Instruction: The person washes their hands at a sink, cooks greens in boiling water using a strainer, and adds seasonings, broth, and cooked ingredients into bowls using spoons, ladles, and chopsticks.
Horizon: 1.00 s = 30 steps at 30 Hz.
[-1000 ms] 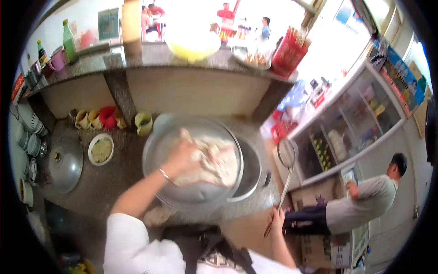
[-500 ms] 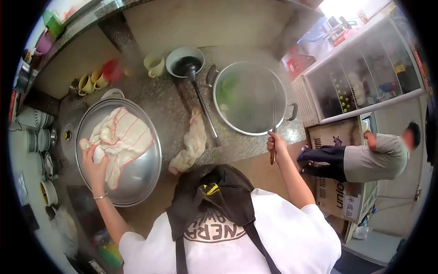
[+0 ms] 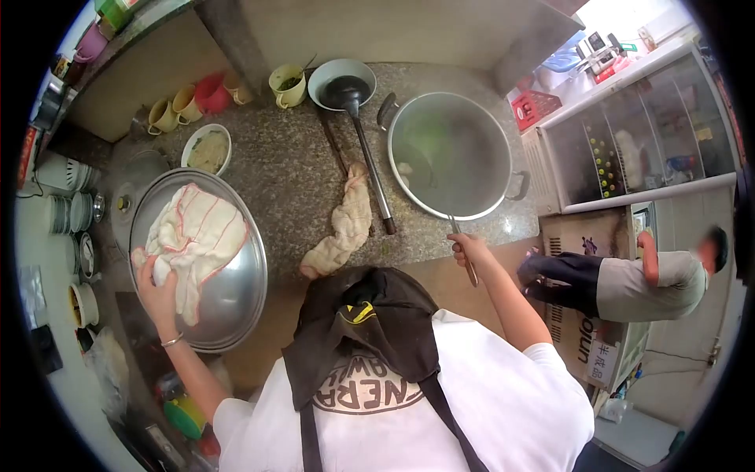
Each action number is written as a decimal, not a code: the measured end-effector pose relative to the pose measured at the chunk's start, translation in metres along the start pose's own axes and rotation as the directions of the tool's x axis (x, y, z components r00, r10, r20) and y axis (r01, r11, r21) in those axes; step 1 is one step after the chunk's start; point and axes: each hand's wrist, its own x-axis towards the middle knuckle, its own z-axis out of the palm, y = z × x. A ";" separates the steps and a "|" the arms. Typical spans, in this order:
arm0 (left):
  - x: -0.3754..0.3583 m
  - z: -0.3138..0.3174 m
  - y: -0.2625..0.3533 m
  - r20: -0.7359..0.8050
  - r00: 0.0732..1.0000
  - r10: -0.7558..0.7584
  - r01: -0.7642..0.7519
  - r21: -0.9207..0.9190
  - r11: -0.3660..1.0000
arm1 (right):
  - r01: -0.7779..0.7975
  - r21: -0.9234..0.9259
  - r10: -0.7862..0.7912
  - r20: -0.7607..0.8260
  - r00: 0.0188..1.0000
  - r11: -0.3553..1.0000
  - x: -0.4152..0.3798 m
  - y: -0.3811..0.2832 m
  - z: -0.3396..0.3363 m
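Note:
My left hand [image 3: 157, 295] is closed on a white cloth with red stripes [image 3: 200, 232], bunched on top of a large round metal lid [image 3: 228, 303]. The lid's knob is hidden under the cloth. My right hand [image 3: 469, 250] grips the brown handle of a long, thin metal tool [image 3: 453, 224] at the near rim of a big two-handled pot [image 3: 440, 214]. Steam hides the tool's far end. Cloudy greenish liquid fills the pot, with something pale near its left wall. A black ladle [image 3: 363, 149] rests with its head in a grey bowl [image 3: 370, 72].
A twisted cloth [image 3: 346, 224] lies between lid and pot. Behind the lid stands a white bowl of pale shredded food [image 3: 229, 149]. Yellow cups [image 3: 288, 88] and a red cup [image 3: 211, 93] line the back. A person [image 3: 649, 285] stands right, near a glass-fronted fridge [image 3: 566, 157].
The steam has thinned, and the white bowl behind the lid now shows. My right hand has shifted left along the pot's rim. The whole view has moved slightly.

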 end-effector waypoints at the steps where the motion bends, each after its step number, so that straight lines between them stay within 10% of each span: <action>1: 0.000 0.000 -0.001 0.000 1.000 0.003 -0.003 0.001 1.000 | 0.001 0.003 -0.001 0.001 1.000 1.000 0.000 0.001 -0.002; 6: -0.002 -0.001 -0.007 -0.012 1.000 0.024 -0.024 -0.009 1.000 | -0.413 0.590 0.097 0.492 0.865 0.694 0.005 0.011 -0.028; 12: -0.004 -0.004 0.003 -0.013 1.000 0.020 -0.021 -0.023 1.000 | -0.494 0.751 -0.009 0.554 0.833 0.438 -0.014 0.002 -0.034; 21: -0.003 -0.007 -0.010 0.006 1.000 0.016 -0.016 -0.058 0.998 | -0.370 0.774 -0.087 0.476 0.875 0.513 -0.009 -0.016 -0.042; 30: 0.001 -0.011 -0.054 -0.002 0.999 -0.041 0.041 -0.076 0.996 | -0.018 0.435 -0.154 0.357 0.921 0.900 -0.047 -0.078 0.046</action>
